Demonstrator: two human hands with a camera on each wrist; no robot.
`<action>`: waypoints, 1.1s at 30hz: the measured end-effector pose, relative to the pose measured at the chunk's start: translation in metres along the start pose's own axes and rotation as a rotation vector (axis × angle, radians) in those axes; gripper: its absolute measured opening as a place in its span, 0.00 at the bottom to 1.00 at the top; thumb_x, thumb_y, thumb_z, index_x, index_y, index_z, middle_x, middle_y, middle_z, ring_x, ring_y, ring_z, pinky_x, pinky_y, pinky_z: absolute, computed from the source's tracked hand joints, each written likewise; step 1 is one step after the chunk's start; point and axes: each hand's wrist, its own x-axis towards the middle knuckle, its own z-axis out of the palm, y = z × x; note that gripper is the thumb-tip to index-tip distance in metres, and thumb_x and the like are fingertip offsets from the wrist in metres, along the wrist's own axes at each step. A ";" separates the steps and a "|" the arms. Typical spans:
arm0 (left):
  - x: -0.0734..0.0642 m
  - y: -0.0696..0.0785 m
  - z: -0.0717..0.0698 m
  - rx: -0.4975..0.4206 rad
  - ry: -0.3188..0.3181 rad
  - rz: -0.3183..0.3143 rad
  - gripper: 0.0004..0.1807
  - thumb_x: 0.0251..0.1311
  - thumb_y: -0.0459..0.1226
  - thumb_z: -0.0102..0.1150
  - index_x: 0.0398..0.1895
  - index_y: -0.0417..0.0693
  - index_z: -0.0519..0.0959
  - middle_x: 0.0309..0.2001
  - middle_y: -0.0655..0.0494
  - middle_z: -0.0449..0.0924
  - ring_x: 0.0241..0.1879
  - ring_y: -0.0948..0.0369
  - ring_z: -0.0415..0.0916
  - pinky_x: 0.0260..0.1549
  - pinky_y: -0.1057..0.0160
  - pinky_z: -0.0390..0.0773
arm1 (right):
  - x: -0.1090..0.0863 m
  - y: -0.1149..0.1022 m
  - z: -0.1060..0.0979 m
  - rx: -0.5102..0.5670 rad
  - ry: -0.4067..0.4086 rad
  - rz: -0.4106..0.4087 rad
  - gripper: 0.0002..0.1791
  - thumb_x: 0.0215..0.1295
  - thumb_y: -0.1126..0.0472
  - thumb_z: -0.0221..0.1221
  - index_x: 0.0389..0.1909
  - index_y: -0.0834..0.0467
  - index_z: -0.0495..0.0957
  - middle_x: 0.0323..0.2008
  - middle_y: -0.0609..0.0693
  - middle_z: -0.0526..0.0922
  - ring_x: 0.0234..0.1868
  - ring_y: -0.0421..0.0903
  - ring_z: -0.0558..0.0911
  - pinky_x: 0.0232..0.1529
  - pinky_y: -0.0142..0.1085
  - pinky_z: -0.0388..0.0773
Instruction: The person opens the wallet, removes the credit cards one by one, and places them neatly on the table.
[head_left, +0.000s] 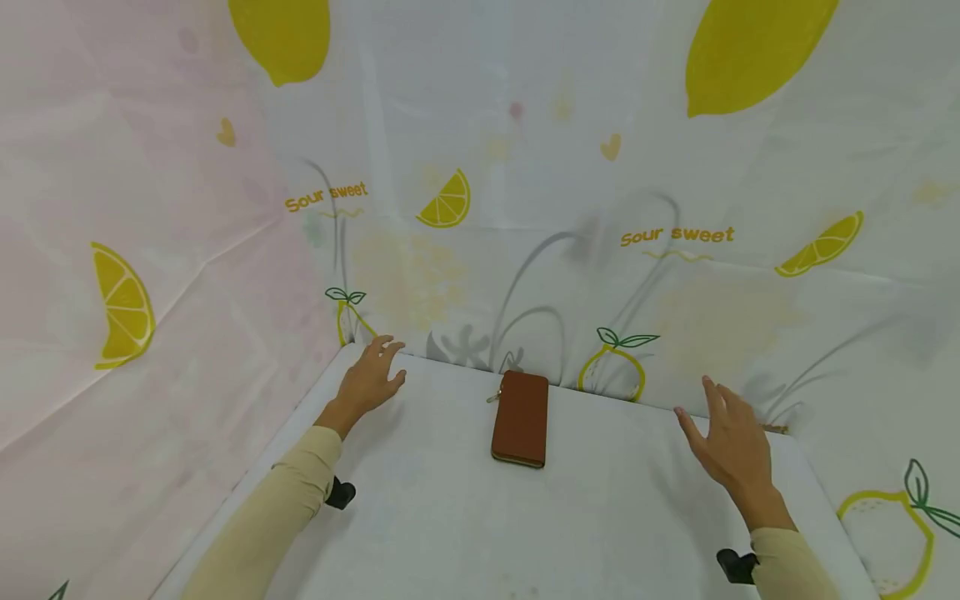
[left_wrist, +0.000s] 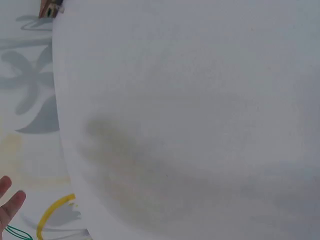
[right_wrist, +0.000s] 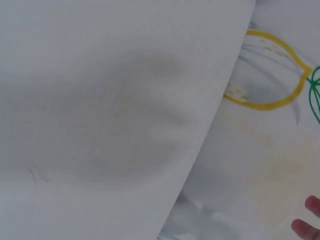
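A brown zippered wallet (head_left: 521,418) lies flat near the back edge of the white table, its zipper pull sticking out to the left. Left of it, my left hand (head_left: 369,377) hovers over the tabletop with loosely bent fingers and nothing in them. On the other side, my right hand (head_left: 727,437) is raised above the table, fingers spread and holding nothing. In the left wrist view, only fingertips (left_wrist: 12,205) show at the lower left, and a corner of the wallet (left_wrist: 48,8) at the top. Two fingertips (right_wrist: 306,230) appear at the lower right of the right wrist view.
The white table (head_left: 450,525) backs onto a hanging cloth (head_left: 510,292) printed with lemons and lettering, which also rises along both sides. Shadows of the hands fall on the tabletop. A small brownish bit (head_left: 776,428) shows at the back right corner.
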 end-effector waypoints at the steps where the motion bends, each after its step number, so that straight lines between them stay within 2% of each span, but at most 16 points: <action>1: 0.000 0.001 0.000 -0.049 0.009 -0.006 0.23 0.64 0.41 0.60 0.59 0.42 0.75 0.60 0.42 0.69 0.52 0.46 0.74 0.39 0.46 0.81 | 0.003 -0.005 0.004 0.025 0.045 -0.021 0.37 0.64 0.50 0.62 0.66 0.69 0.65 0.55 0.73 0.72 0.52 0.71 0.72 0.47 0.65 0.73; 2: 0.001 0.003 0.001 -0.095 0.012 -0.018 0.18 0.63 0.38 0.60 0.55 0.41 0.77 0.55 0.44 0.73 0.47 0.48 0.76 0.35 0.49 0.82 | 0.006 -0.010 0.008 0.042 0.082 -0.041 0.35 0.62 0.53 0.63 0.63 0.69 0.67 0.51 0.72 0.74 0.49 0.70 0.73 0.43 0.64 0.75; 4: 0.002 0.008 0.005 -0.175 0.006 -0.037 0.11 0.63 0.34 0.60 0.47 0.39 0.81 0.47 0.47 0.78 0.41 0.50 0.79 0.36 0.52 0.82 | 0.013 -0.022 0.018 0.077 0.131 -0.065 0.31 0.59 0.58 0.65 0.59 0.70 0.70 0.46 0.69 0.77 0.44 0.68 0.76 0.36 0.61 0.78; 6: 0.004 0.016 0.014 -0.259 -0.003 -0.081 0.08 0.63 0.34 0.59 0.43 0.39 0.82 0.42 0.49 0.81 0.39 0.52 0.80 0.39 0.54 0.82 | 0.022 -0.036 0.031 0.137 0.113 -0.052 0.29 0.59 0.59 0.65 0.58 0.69 0.71 0.44 0.67 0.78 0.43 0.65 0.77 0.35 0.59 0.79; 8: 0.005 0.027 0.027 -0.382 -0.036 -0.162 0.09 0.65 0.35 0.58 0.43 0.39 0.83 0.40 0.51 0.83 0.37 0.55 0.80 0.37 0.57 0.82 | 0.030 -0.050 0.047 0.215 0.049 -0.009 0.27 0.63 0.58 0.63 0.59 0.68 0.70 0.45 0.66 0.79 0.43 0.63 0.79 0.35 0.57 0.79; 11: 0.003 0.051 0.051 -0.643 -0.145 -0.317 0.14 0.70 0.40 0.55 0.45 0.37 0.82 0.39 0.51 0.83 0.31 0.59 0.81 0.29 0.62 0.83 | 0.037 -0.074 0.073 0.334 -0.093 0.096 0.28 0.68 0.53 0.59 0.62 0.67 0.68 0.47 0.65 0.79 0.42 0.61 0.81 0.37 0.55 0.80; 14: -0.004 0.081 0.070 -0.848 -0.325 -0.460 0.22 0.73 0.46 0.49 0.47 0.32 0.78 0.38 0.48 0.83 0.26 0.58 0.82 0.24 0.62 0.84 | 0.036 -0.097 0.099 0.415 -0.228 0.192 0.33 0.69 0.45 0.56 0.63 0.67 0.67 0.48 0.65 0.80 0.41 0.60 0.82 0.38 0.52 0.81; 17: -0.010 0.107 0.082 -0.953 -0.451 -0.507 0.25 0.73 0.47 0.47 0.47 0.28 0.77 0.37 0.45 0.82 0.29 0.57 0.83 0.27 0.62 0.85 | 0.032 -0.116 0.119 0.486 -0.337 0.278 0.36 0.69 0.42 0.55 0.63 0.68 0.65 0.49 0.66 0.80 0.44 0.59 0.81 0.41 0.51 0.80; 20: -0.012 0.126 0.089 -0.991 -0.476 -0.516 0.24 0.73 0.45 0.49 0.44 0.27 0.78 0.36 0.45 0.83 0.31 0.57 0.83 0.31 0.62 0.86 | 0.029 -0.131 0.133 0.584 -0.404 0.376 0.35 0.69 0.44 0.57 0.62 0.69 0.65 0.49 0.66 0.80 0.42 0.58 0.82 0.40 0.47 0.82; 24: -0.011 0.139 0.093 -0.922 -0.445 -0.506 0.21 0.71 0.43 0.52 0.40 0.29 0.80 0.32 0.48 0.83 0.29 0.58 0.82 0.29 0.62 0.86 | 0.027 -0.142 0.145 0.681 -0.446 0.455 0.33 0.67 0.50 0.61 0.62 0.70 0.65 0.48 0.67 0.80 0.36 0.55 0.84 0.34 0.41 0.85; 29: -0.010 0.144 0.095 -0.845 -0.447 -0.497 0.20 0.69 0.42 0.55 0.41 0.28 0.80 0.32 0.49 0.81 0.30 0.59 0.81 0.29 0.64 0.85 | 0.025 -0.151 0.151 0.625 -0.451 0.437 0.31 0.62 0.55 0.67 0.56 0.73 0.69 0.44 0.68 0.82 0.40 0.57 0.84 0.34 0.41 0.85; 31: -0.009 0.145 0.096 -0.869 -0.453 -0.511 0.20 0.69 0.42 0.56 0.42 0.29 0.80 0.33 0.49 0.81 0.32 0.59 0.80 0.31 0.63 0.85 | 0.025 -0.154 0.152 0.602 -0.442 0.435 0.29 0.61 0.57 0.68 0.54 0.74 0.71 0.43 0.67 0.82 0.42 0.59 0.83 0.37 0.43 0.84; 33: -0.008 0.145 0.097 -0.940 -0.458 -0.567 0.19 0.68 0.42 0.56 0.43 0.30 0.78 0.37 0.49 0.79 0.35 0.58 0.79 0.33 0.62 0.85 | 0.024 -0.155 0.152 0.596 -0.437 0.438 0.29 0.60 0.57 0.68 0.53 0.74 0.72 0.44 0.67 0.82 0.44 0.60 0.82 0.38 0.44 0.84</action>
